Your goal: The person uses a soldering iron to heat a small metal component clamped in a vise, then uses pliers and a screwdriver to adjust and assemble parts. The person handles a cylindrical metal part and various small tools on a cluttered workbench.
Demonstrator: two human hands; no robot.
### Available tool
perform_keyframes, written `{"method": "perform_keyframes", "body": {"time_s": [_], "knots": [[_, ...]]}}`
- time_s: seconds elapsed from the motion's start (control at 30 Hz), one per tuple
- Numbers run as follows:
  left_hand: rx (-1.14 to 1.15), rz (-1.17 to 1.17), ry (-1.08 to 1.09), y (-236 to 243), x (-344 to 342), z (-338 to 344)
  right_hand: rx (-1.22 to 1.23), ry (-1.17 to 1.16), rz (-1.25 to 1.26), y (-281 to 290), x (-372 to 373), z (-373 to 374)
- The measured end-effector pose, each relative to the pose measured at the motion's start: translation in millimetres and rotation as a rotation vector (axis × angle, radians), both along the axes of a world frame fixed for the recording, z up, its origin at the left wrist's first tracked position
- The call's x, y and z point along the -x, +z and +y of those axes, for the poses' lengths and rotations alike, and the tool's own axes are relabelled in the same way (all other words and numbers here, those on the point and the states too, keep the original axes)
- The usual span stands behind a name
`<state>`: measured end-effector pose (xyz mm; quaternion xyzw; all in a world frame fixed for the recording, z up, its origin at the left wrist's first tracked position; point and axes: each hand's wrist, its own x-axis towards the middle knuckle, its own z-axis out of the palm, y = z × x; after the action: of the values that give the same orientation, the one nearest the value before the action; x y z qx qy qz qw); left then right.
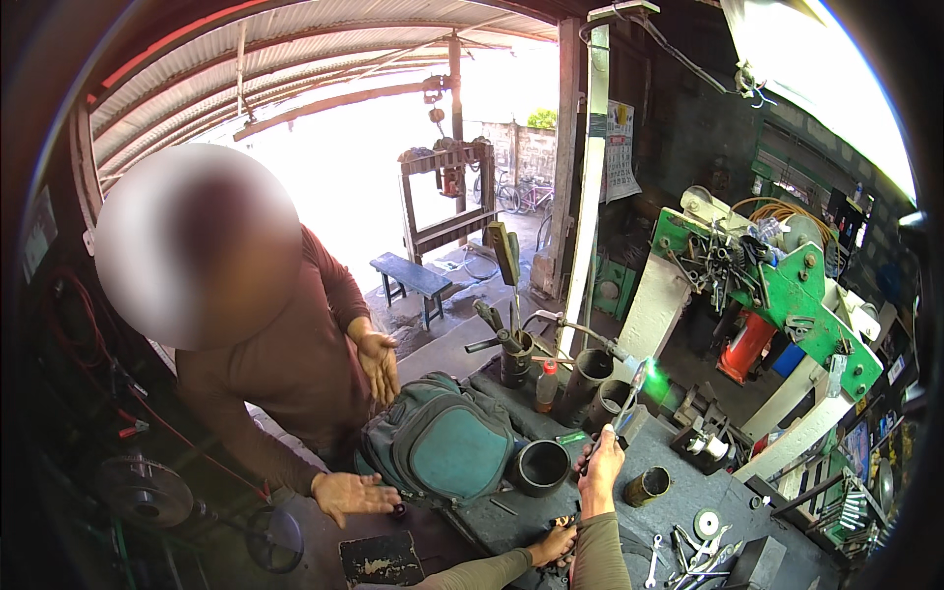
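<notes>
right of the green backpack [457, 447], your right hand [601, 466] grips a slender tool [634, 393]; your left hand [554, 544] works lower, its hold unclear. a dark cylinder [532, 488] and a co-worker [280, 393] flank the backpack.

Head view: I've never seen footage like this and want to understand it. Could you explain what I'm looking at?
No robot here: the work is done by a person's two bare hands. The single picture comes from a wide fisheye camera on that person's head, so straight edges bend near the rim. The right hand holds a slim tool, its exact kind hard to tell. The left hand is lower; its grip is unclear. On the bench are a backpack, a bottle, a can and a wrench, among other things. At left, another person has open hands.
</notes>
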<state>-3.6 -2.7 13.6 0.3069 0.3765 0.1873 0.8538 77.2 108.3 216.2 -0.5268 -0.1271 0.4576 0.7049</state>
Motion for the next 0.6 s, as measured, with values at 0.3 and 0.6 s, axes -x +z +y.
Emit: {"method": "perform_keyframes", "body": {"time_s": [0.3, 0.6], "knots": [[-0.006, 0.085, 0.005, 15, -3, -2, -0.006, 0.004, -0.003, -7, -6, 1], [-0.021, 0.008, -0.042, 1, -1, 2, 0.004, 0.006, -0.010, -6, -5, 1]]}}
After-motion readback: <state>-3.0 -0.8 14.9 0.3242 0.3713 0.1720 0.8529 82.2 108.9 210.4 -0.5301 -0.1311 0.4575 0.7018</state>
